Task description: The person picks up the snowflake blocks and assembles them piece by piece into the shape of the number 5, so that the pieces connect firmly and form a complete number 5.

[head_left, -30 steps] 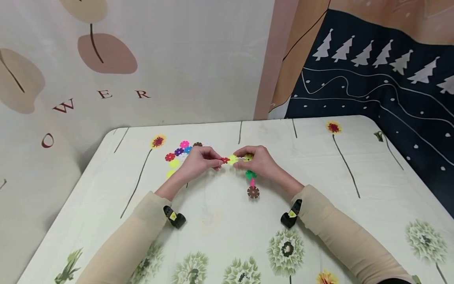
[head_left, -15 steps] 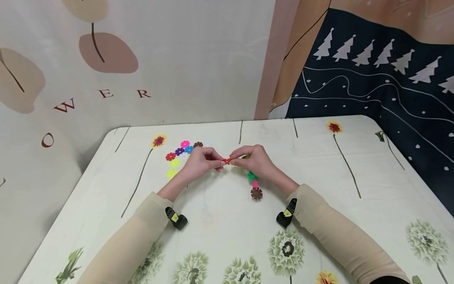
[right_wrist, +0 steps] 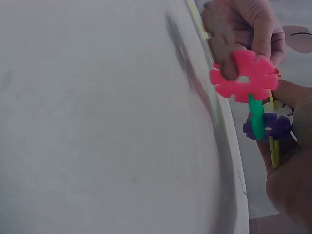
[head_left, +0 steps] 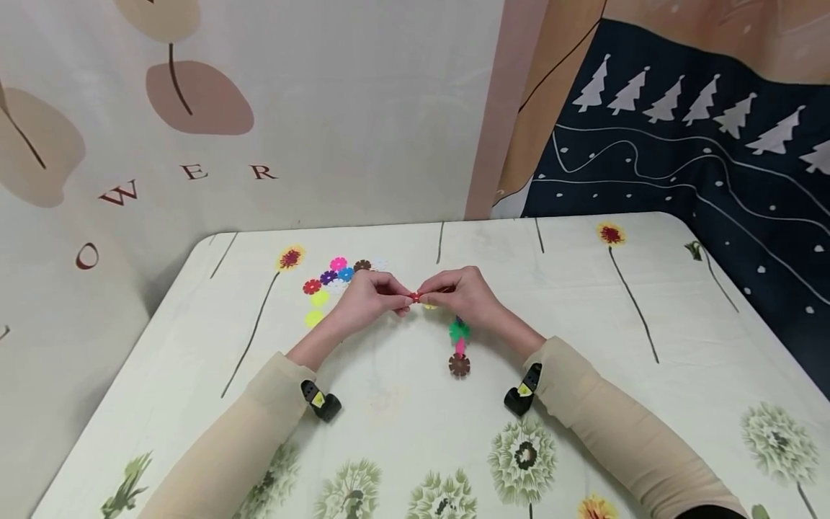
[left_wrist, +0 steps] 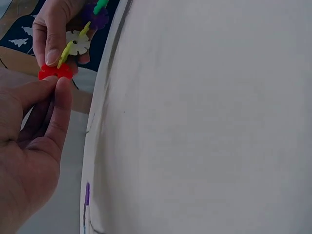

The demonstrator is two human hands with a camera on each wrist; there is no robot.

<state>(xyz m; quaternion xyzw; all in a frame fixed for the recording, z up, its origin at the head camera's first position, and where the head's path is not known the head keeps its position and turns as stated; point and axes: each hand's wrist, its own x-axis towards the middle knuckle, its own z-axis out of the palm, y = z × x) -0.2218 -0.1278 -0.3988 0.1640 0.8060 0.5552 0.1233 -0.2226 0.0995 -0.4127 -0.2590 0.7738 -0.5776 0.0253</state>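
Note:
My left hand [head_left: 369,299] pinches a red plastic snowflake disc [left_wrist: 55,73] between thumb and fingertips. Facing it, my right hand [head_left: 468,294] grips the near end of a chain of interlocked discs, its thumb right by the red disc and the yellow disc [left_wrist: 65,54]. Further along the chain come a white disc [left_wrist: 79,48], a purple disc [right_wrist: 278,126] and a green disc [head_left: 460,331]. A pink disc [right_wrist: 258,73] and a brown disc [head_left: 454,367] hang at its far end. In the head view, my right fingers hide the middle of the chain.
Behind my left hand, several loose discs lie on the flowered tablecloth [head_left: 389,404], among them a red one [head_left: 312,286], a pink one [head_left: 338,263] and a yellow one [head_left: 314,318]. A patterned curtain [head_left: 363,115] rises behind the table.
My right hand has shifted left, up to the red disc, covering the yellow disc in the head view. The chain's brown end has swung right, then back, and sits lower. My left hand barely moved.

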